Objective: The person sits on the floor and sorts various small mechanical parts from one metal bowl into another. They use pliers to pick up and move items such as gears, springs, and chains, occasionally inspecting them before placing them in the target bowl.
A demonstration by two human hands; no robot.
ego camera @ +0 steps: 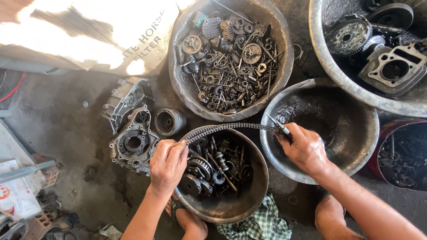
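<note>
1. The engine case [132, 129] lies on the floor, at 9 o'clock from the near bowl [240, 204].
2. The left hand [167, 162] pinches one end of the chain [231, 127], fingers closed.
3. The chain stretches over the near bowl of gears.
4. The right hand [304, 149] grips the other end together with a tool [278, 124], at 3 o'clock, over the oily bowl [356, 146].
5. I think it is best to keep the chain tight and work link by link.

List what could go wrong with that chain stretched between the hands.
The chain looks greasy and is only pinched by the left hand, so it may slip into the bowl of gears. The right hand also holds a thin tool that could jab a finger.
</note>
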